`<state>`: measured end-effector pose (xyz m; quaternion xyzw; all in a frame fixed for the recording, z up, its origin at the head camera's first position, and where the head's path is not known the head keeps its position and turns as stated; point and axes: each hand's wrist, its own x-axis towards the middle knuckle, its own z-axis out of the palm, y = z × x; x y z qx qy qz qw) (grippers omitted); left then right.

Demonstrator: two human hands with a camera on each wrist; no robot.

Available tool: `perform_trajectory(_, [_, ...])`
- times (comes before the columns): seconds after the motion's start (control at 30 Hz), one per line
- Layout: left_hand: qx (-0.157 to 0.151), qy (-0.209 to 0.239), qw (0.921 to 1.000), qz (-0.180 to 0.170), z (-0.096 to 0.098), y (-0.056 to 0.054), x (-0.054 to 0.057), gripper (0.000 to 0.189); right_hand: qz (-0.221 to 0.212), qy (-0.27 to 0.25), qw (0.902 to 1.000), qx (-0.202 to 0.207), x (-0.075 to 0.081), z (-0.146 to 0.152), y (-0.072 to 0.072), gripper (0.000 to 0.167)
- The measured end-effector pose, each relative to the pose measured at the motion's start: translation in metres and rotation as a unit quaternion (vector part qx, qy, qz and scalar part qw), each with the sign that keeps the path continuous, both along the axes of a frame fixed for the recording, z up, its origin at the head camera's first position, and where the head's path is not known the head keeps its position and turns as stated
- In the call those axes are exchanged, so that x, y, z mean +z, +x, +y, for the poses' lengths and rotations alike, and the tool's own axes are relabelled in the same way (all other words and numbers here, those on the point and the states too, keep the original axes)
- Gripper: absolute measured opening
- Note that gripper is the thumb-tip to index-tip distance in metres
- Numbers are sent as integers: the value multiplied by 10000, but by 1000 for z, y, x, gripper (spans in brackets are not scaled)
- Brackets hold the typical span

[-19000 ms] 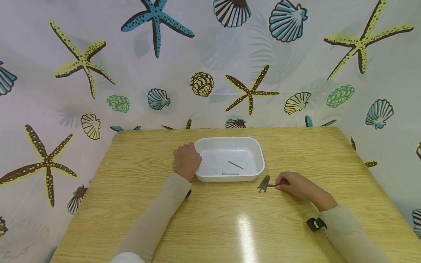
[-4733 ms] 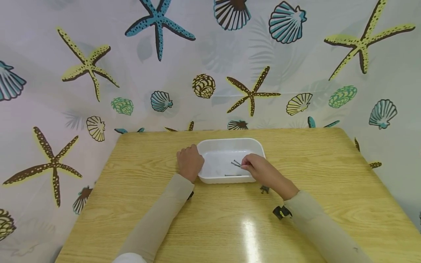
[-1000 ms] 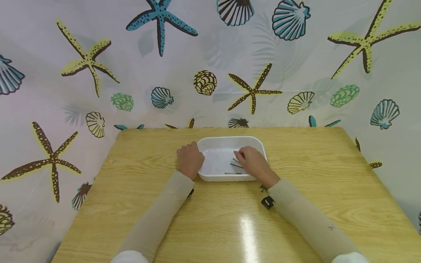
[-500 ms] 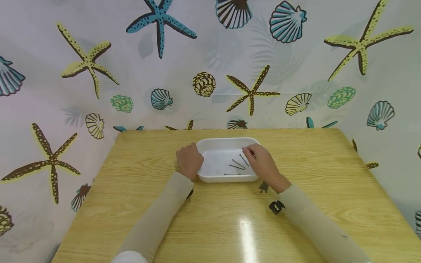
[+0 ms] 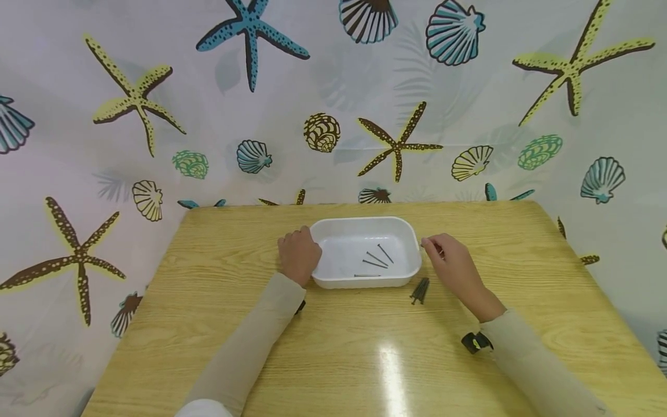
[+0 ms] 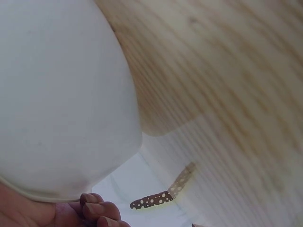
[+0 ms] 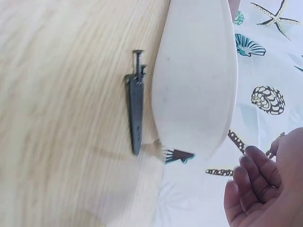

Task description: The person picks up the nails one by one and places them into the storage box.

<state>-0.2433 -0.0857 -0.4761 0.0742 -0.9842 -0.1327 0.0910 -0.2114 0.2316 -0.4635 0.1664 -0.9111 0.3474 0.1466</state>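
Left hand [image 5: 299, 256]: gripping the end rim of the white tray [image 5: 339, 252], fingers curled over it.
Right hand [image 5: 452, 263]: just beyond the tray's other end — fingers loosely bent, relaxed, free.
Tray: on the wooden table [image 5: 333, 347], between both hands.
Tray nails [image 5: 377, 259]: four, lying to the left hand's right.
Nail pile [image 5: 420, 291]: on the table, left of the right hand and nearer the person — heads toward the person.
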Motion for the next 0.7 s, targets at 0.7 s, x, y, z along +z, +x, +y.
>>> perform_trajectory(0.7, [-67, -182, 9997, 148, -2, -4, -6, 19, -911, 682, 9916, 608, -34, 47, 5, 28])
